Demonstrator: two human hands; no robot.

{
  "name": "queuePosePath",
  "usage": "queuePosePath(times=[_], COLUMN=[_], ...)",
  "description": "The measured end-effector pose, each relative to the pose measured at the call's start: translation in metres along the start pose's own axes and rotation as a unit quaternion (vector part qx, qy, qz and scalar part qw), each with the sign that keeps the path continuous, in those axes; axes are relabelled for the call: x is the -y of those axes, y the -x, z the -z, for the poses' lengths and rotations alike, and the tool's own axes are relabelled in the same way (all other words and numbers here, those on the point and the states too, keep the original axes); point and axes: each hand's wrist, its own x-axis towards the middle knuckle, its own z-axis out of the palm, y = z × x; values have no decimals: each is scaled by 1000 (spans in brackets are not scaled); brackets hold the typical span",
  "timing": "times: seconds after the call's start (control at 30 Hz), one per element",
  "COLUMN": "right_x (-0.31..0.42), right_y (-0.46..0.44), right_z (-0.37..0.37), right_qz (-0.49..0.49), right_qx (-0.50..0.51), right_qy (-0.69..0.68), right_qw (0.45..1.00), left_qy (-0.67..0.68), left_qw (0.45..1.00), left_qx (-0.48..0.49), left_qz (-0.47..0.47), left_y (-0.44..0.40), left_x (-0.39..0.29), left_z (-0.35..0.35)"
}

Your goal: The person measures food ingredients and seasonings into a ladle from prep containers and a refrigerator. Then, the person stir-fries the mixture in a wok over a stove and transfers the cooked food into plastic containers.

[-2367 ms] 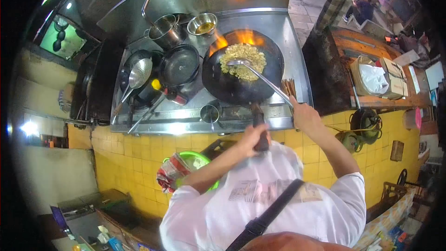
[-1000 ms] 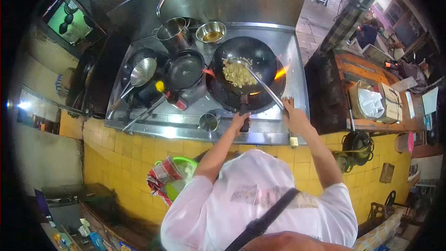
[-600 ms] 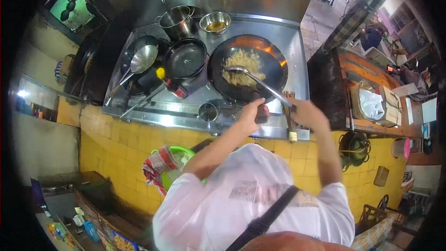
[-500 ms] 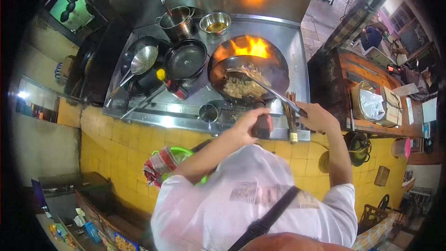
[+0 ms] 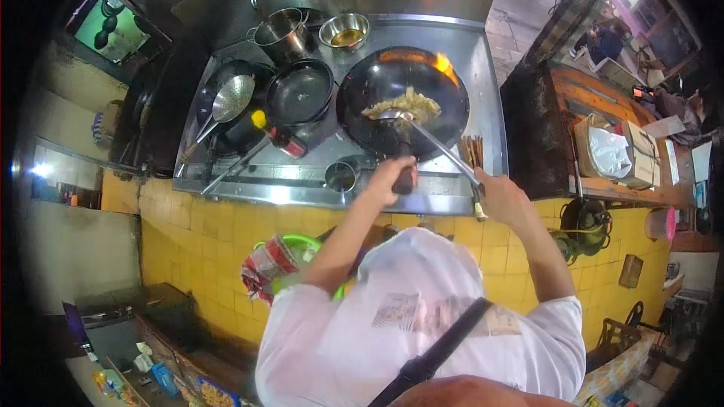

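My left hand (image 5: 388, 182) is closed around the handle of a dark wok (image 5: 369, 79) on the steel stove. In my right hand (image 5: 507, 197) is the end of a long metal ladle (image 5: 441, 147). Its rounded head rests in the wok against a heap of pale, chopped food (image 5: 421, 108), too blurred to name. A flame (image 5: 446, 68) rises at the wok's far right rim. Beside my right hand, a bundled bamboo brush (image 5: 472, 152) lies on the stove's edge.
Left of the wok are a black pan (image 5: 300, 94), a skimmer (image 5: 233, 98), a sauce bottle (image 5: 286, 142) and a small metal cup (image 5: 341, 177). Behind stand a tall pot (image 5: 285, 34) and a steel bowl (image 5: 345, 31). A wooden counter (image 5: 588, 98) is at right.
The wok sits more level, with its far inside showing. The food has gathered into a heap at the ladle's head. The flames have shrunk to the far right. My left hand has shifted slightly left.
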Motion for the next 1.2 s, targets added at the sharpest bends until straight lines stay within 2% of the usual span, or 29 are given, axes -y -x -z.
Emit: queuePosePath(times=[0.07, 0.1, 0.13, 0.17, 0.23, 0.3, 0.33, 0.37, 0.4, 0.43, 0.5, 0.53, 0.57, 0.67, 0.73, 0.77, 0.8, 0.9, 0.97, 1.0, 1.07, 1.1, 1.17, 1.2], right_x=[-11, -16, -16, -12, -11, -18, -16, -13, -11, -16, -42, -42, -37, -30, -29, -27, -25, -21, -67, -63, -42, -36, -29, -41], right_y=[-11, -15, -17, -15, -8, -1, 1, -2, -5, -8, -27, -24, -11, 4, 10, 5, -10, -71, -118, -117, -117, -111, -94, -92], right_z=[-28, -36, -32, -29, -26, -22, -24, -24, -24, -37, -60, -51, -40, 4, 5, 0, -10, -58, -146, -146, -130, -110, -79, -93], right_qz=[-32, -62, -62, -64, -67, 15, 15, -19, -53, -52, -93, -96, -91, -56, -32, -35, -49, -131, -13, -15, -97, -95, -122, -111], right_qx=[-15, -32, -36, -43, -40, -1, 7, 19, 26, 24, -24, -68, -62, -86, -143, -144, -149, -113, -246, -247, -107, -108, -71, -129], right_qy=[5, 21, 20, 26, 29, 18, 17, 36, 53, 52, 112, 118, 121, 79, 18, 15, 21, 32, 76, 77, 42, 44, -40, -42], right_qw=[999, 997, 997, 997, 997, 1000, 1000, 999, 997, 997, 989, 986, 987, 992, 989, 989, 987, 984, 966, 966, 989, 989, 989, 985], left_qy=[19, -35, -48, 8, -7, -126, -104, -7, -125, -242, -392, -215, -14, -55, -68, -98, -84, -72, -57, -62, -69, -71, -69, -65], left_qw=[995, 993, 992, 998, 997, 988, 992, 999, 989, 950, 847, 965, 996, 995, 995, 986, 985, 985, 989, 990, 990, 990, 990, 989], left_qx=[-82, -92, -114, -42, 2, -2, 17, 20, 4, -9, 64, 14, -33, -40, -40, -86, -79, -113, -93, -79, -65, -75, -91, -90], left_qz=[-54, -58, 1, 51, 79, 84, 66, 51, -74, -197, -353, -147, 85, 66, -58, -102, -127, -110, -100, -100, -105, -98, -86, -94], left_y=[-15, 6, 27, 59, 84, 57, 46, 8, -4, -6, 24, 47, 71, 45, -10, -44, -68, -89, -89, -89, -89, -88, -84, -86], left_x=[28, 39, 51, 48, 43, 18, -9, -6, 13, 27, 60, 54, 49, 41, 52, 62, 69, 64, 63, 64, 58, 57, 63, 63], left_z=[7, -7, -18, -40, -54, -34, -30, 2, 17, 22, 8, -18, -39, -27, 3, 22, 42, 49, 54, 57, 58, 56, 57, 58])
